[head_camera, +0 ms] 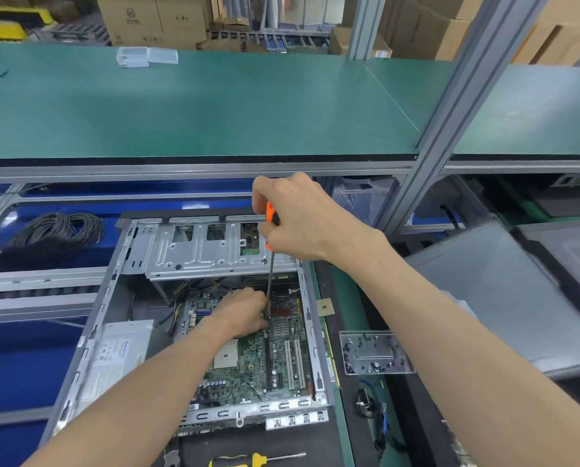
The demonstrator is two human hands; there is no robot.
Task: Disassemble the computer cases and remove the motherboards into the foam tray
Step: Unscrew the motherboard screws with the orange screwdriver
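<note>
Motherboard (248, 358) under screwdriver (270, 264); both hands engaged.

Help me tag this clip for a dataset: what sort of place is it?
Probably an electronics teardown workshop or factory line: a green-matted workbench on aluminium framing, stacked cardboard boxes behind, and an opened computer case with a screw tray beside it.

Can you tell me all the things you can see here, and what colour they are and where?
computer case: one, grey, open, centre
motherboard: one, green, inside case
power supply: one, silver, case's left side
orange screwdriver: one, upright over motherboard
yellow screwdriver: one, bottom edge
screw tray: one, clear, right of case
cable coil: one, black, far left
shelf: one, green, above
left hand: on motherboard, at screwdriver tip
right hand: grips orange handle
</note>
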